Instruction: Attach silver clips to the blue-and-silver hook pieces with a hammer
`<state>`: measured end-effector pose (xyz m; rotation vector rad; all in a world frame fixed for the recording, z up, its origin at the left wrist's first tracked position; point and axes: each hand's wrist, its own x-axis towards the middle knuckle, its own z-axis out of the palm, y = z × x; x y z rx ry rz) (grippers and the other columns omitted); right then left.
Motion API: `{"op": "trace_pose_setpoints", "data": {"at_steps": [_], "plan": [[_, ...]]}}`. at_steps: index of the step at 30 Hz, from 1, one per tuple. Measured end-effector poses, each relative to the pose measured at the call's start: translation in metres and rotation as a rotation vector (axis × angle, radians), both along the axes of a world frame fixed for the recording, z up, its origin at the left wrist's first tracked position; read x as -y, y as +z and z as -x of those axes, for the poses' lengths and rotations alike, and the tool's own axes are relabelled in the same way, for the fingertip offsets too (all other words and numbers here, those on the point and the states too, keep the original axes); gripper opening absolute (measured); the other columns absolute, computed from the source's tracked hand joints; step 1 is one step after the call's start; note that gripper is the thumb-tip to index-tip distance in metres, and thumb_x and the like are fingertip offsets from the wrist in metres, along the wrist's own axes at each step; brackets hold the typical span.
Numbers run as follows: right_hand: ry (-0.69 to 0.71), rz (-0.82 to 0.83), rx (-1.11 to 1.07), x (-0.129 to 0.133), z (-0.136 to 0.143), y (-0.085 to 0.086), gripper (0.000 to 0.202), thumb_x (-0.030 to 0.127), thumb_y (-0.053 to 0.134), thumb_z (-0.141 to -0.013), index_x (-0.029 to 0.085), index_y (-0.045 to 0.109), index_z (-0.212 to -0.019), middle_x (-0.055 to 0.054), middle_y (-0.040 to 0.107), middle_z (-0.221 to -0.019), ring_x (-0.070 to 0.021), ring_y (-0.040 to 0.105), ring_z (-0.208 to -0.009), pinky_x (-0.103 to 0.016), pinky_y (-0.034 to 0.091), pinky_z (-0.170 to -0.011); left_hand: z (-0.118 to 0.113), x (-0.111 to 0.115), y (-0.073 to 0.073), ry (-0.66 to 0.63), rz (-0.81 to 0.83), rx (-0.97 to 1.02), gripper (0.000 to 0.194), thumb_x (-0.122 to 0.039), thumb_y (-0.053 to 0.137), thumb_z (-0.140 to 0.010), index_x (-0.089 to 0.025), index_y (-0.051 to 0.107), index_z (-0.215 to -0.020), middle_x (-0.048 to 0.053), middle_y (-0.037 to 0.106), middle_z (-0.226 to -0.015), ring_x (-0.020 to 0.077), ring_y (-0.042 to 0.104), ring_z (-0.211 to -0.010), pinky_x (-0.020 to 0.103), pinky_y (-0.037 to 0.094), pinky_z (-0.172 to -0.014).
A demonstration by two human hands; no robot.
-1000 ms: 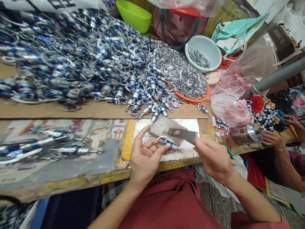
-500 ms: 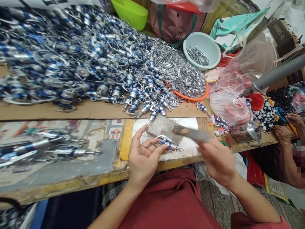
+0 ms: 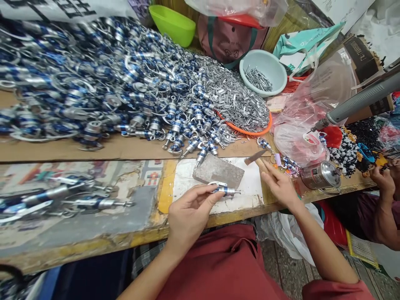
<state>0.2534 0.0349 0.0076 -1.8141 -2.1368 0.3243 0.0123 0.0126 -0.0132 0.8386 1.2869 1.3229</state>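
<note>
Between the thumb and fingers of my left hand (image 3: 191,210) is a blue and silver metal piece (image 3: 227,191) with a curved lever on top and a thin ring end pointing right. It is held just over the lower edge of a flat grey block (image 3: 218,171), which lies on a white sheet (image 3: 184,183). My right hand (image 3: 279,185) grips the wooden handle of a hammer; the hammer's dark, flat head (image 3: 254,157) is over the sheet's upper right corner, apart from the block.
Many similar pieces (image 3: 125,79) are heaped at the back left, beside small metal links (image 3: 246,108) in an orange-rimmed tray. A pale bowl (image 3: 264,73) holds pins. A grey power tool (image 3: 356,102), a metal pot (image 3: 320,175) and another person's hands (image 3: 384,179) are at the right.
The hammer has moved off the block, up and right, with my right hand. My left hand has turned over somewhat, its fingers now closer round the metal piece.
</note>
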Motion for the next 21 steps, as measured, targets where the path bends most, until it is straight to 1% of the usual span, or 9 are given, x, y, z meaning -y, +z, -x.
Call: {"op": "trace_pose_setpoints", "data": {"at_steps": [2,4,7,9,12,15,17,18,21], "plan": [[-0.069,0.083,0.118,-0.016,-0.008,-0.004,0.036,0.037,0.048,-0.09,0.023,0.058,-0.122,-0.008,0.069,-0.107,-0.0217,0.066,-0.092,-0.034,0.052,-0.078,0.005,-0.002,0.003,-0.032,-0.075,-0.117,0.009,-0.028,0.075,-0.063,-0.02,0.071,-0.066,0.002,0.068,-0.073,0.0168,0.066,-0.07,0.028,0.057,-0.068],[-0.074,0.032,0.222,-0.034,-0.003,-0.005,0.031,0.036,0.047,-0.091,0.021,0.065,-0.111,-0.008,0.069,-0.102,-0.0215,0.065,-0.091,-0.033,0.051,-0.08,0.009,-0.003,0.007,-0.07,-0.139,-0.183,0.005,-0.027,0.074,-0.064,-0.023,0.072,-0.064,0.002,0.066,-0.073,0.0162,0.064,-0.072,0.026,0.056,-0.067],[0.015,-0.075,0.359,-0.066,0.024,-0.004,0.029,0.018,0.042,-0.091,0.016,0.064,-0.11,-0.01,0.064,-0.114,-0.0196,0.058,-0.105,-0.029,0.045,-0.089,0.011,-0.004,0.015,-0.114,-0.166,-0.211,0.007,-0.029,0.072,-0.065,-0.023,0.072,-0.063,0.003,0.064,-0.078,0.0155,0.063,-0.072,0.024,0.055,-0.061],[0.104,-0.01,0.453,-0.09,0.047,-0.004,0.034,0.007,0.039,-0.089,0.015,0.062,-0.113,-0.011,0.062,-0.117,-0.0205,0.056,-0.108,-0.03,0.043,-0.091,0.01,-0.005,0.02,-0.142,-0.145,-0.209,0.008,-0.029,0.072,-0.065,-0.022,0.071,-0.061,0.004,0.065,-0.08,0.0158,0.064,-0.071,0.023,0.056,-0.059],[0.132,0.051,0.48,-0.118,0.07,-0.005,0.031,0.003,0.039,-0.085,0.01,0.065,-0.101,-0.016,0.065,-0.103,-0.0247,0.059,-0.098,-0.034,0.046,-0.082,0.01,-0.005,0.023,-0.165,-0.117,-0.185,0.006,-0.027,0.072,-0.064,-0.022,0.072,-0.061,0.004,0.071,-0.077,0.0173,0.067,-0.075,0.024,0.057,-0.067],[0.13,0.054,0.462,-0.124,0.077,0.0,0.028,0.003,0.044,-0.082,0.01,0.066,-0.097,-0.017,0.065,-0.101,-0.0244,0.061,-0.093,-0.034,0.048,-0.077,0.011,-0.005,0.02,-0.125,-0.094,-0.212,0.005,-0.025,0.075,-0.062,-0.023,0.074,-0.066,0.002,0.074,-0.075,0.0184,0.069,-0.077,0.028,0.057,-0.079],[0.145,0.028,0.369,-0.112,0.077,0.007,0.024,0.006,0.049,-0.081,0.013,0.067,-0.096,-0.012,0.066,-0.099,-0.0208,0.062,-0.09,-0.03,0.048,-0.077,0.012,-0.004,0.016,-0.073,-0.064,-0.2,0.013,-0.025,0.077,-0.061,-0.023,0.075,-0.074,0.002,0.075,-0.077,0.0184,0.07,-0.075,0.029,0.058,-0.079],[0.16,0.004,0.243,-0.101,0.078,0.012,0.021,0.008,0.052,-0.082,0.014,0.068,-0.094,-0.01,0.067,-0.095,-0.0184,0.062,-0.088,-0.028,0.049,-0.076,0.012,-0.003,0.015,-0.056,-0.049,-0.165,0.019,-0.026,0.077,-0.061,-0.023,0.075,-0.08,0.001,0.075,-0.078,0.0182,0.071,-0.072,0.028,0.059,-0.076],[0.252,-0.037,-0.379,-0.059,0.085,0.025,0.012,0.018,0.059,-0.082,0.016,0.07,-0.086,-0.004,0.07,-0.084,-0.0132,0.064,-0.076,-0.023,0.051,-0.067,0.011,-0.002,0.015,-0.052,-0.026,-0.028,0.036,-0.024,0.078,-0.061,-0.023,0.072,-0.097,0.0,0.076,-0.079,0.0172,0.071,-0.068,0.027,0.061,-0.07]]}}
